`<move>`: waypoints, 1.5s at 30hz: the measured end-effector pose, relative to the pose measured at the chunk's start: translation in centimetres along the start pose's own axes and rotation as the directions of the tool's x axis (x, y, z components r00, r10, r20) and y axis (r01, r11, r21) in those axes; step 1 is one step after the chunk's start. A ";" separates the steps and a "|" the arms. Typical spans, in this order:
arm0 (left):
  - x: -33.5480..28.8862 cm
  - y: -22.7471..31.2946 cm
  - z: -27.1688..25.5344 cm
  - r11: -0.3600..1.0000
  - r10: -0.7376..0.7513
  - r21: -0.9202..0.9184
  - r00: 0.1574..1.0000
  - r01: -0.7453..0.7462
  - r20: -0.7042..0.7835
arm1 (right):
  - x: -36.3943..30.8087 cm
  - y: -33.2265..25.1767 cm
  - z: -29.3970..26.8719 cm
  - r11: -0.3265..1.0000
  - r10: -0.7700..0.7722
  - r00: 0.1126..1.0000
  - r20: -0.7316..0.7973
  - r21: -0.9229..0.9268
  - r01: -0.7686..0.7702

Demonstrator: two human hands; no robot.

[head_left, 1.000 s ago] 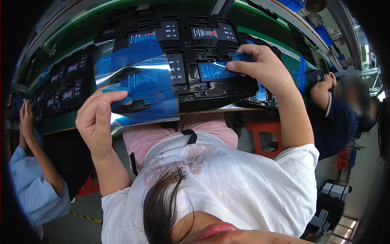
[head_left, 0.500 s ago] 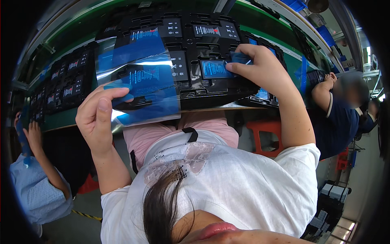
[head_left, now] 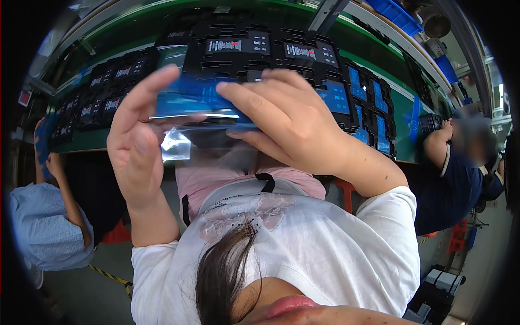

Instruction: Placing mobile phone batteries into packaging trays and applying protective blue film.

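Observation:
Both hands are raised close to the camera over a green workbench point(head_left: 374, 51). My left hand point(head_left: 135, 146) pinches the left side of a clear plastic sleeve with blue print point(head_left: 187, 105). From the right, my right hand point(head_left: 287, 124) grips the same sleeve, fingers laid over its top edge. A flat blue part seems to sit at the sleeve's mouth, but the fingers hide most of it. Just behind the hands lies a black tray point(head_left: 281, 51) with flat black and blue parts in its pockets.
More black trays point(head_left: 103, 103) line the bench to the left, and a tray with blue parts point(head_left: 374, 119) sits to the right. One person in light blue point(head_left: 43, 227) sits at left, another in dark blue point(head_left: 455, 179) at right. Blue bins point(head_left: 401, 13) stand on a shelf.
My right hand left the tray on the right and came across to the sleeve. Both hands have lifted the sleeve nearer the camera, covering the tray's middle.

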State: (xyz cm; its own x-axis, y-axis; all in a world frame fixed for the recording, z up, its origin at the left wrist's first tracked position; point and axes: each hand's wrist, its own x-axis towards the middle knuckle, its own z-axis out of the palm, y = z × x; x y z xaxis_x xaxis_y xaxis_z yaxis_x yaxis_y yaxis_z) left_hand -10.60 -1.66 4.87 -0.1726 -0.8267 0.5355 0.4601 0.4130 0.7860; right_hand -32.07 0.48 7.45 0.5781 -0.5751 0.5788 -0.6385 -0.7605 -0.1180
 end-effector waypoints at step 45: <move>-2.5 2.4 -10.1 0.646 0.299 0.760 0.940 -0.073 -0.164 | 2.7 5.4 0.2 0.604 0.688 0.632 0.356 0.200 -0.771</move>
State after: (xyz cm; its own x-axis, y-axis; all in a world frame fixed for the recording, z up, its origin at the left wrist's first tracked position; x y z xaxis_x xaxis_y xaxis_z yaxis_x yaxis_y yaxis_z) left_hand -0.27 -2.52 2.28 0.1185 -0.7164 0.6876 -0.3524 0.6170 0.7036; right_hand -33.85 -5.27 8.22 0.1070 -0.9943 -0.0028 -0.7298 -0.0766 -0.6793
